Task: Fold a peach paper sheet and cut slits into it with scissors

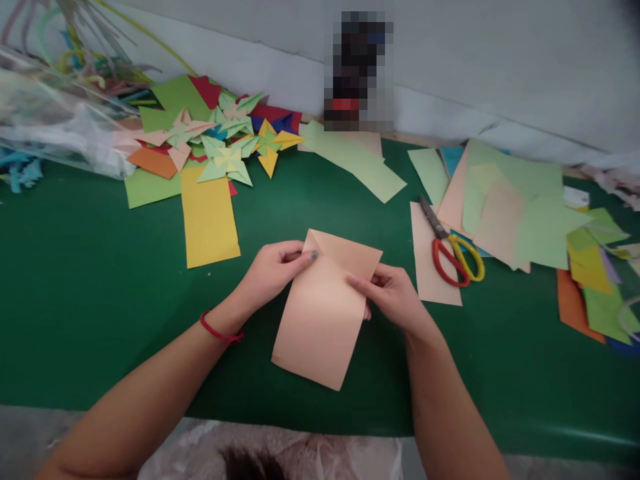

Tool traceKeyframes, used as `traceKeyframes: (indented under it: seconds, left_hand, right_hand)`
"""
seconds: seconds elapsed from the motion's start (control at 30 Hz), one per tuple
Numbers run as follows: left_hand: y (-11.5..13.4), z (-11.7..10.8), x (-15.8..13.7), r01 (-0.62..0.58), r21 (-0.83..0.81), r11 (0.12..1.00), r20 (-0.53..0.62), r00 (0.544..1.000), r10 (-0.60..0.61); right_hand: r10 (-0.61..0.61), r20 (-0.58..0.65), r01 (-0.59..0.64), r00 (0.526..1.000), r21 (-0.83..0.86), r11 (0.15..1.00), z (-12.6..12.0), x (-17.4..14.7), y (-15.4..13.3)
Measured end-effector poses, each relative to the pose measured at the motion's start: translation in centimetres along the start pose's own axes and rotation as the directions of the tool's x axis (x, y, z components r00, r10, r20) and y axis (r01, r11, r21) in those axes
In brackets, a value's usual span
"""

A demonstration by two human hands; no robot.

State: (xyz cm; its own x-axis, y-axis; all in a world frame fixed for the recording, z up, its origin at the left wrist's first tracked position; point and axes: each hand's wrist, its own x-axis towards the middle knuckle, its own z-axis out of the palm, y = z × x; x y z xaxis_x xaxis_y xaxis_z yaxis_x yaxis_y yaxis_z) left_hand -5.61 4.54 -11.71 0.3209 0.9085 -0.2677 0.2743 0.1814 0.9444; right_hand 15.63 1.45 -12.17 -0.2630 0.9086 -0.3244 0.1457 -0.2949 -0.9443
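Note:
A sheet of peach paper [320,320] is held up between my hands, tilted, above the green table. My left hand [275,270] pinches its upper left edge, thumb on top. At the right edge, my right hand [393,293] grips the sheet, with its thumb lying on the face and the other fingers behind. Creases show near the sheet's top left corner. To the right, scissors [453,250] with one red and one yellow handle rest on another piece of peach paper [436,283]. A yellow paper rectangle [210,223] lies left of my left hand.
Folded paper flowers [227,160] lie over coloured sheets at the back left, beside a clear plastic bag [65,127]. Light green sheets [540,207] are stacked at the right, with coloured scraps beyond. A white wall [250,47] bounds the green table [100,280] behind.

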Motion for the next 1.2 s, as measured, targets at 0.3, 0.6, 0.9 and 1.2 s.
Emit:
traceKeyframes:
  seconds: [0.3, 0.6, 0.9, 1.2]
  left_hand:
    - [-0.12, 0.14, 0.07, 0.001, 0.042, 0.999, -0.045, 0.999, 0.0]
    - [-0.42, 0.04, 0.19, -0.034, 0.003, 0.999, -0.081, 0.996, 0.034]
    - [-0.53, -0.15, 0.37, -0.078, 0.078, 0.994, -0.151, 0.984, 0.089]
    - [-0.85, -0.17, 0.36, -0.126, 0.086, 0.988, -0.168, 0.976, 0.139]
  right_hand:
    - [0.028, 0.076, -0.031, 0.997, 0.027, 0.999, 0.34, -0.09, 0.17]
    - [0.026, 0.086, -0.03, 0.996, 0.044, 0.999, 0.34, -0.08, 0.11]
    - [0.031, 0.103, -0.036, 0.994, 0.046, 0.998, 0.21, -0.08, 0.06]
    - [-0.041, -0.074, 0.047, 0.996, 0.085, 0.995, 0.23, 0.33, 0.04]
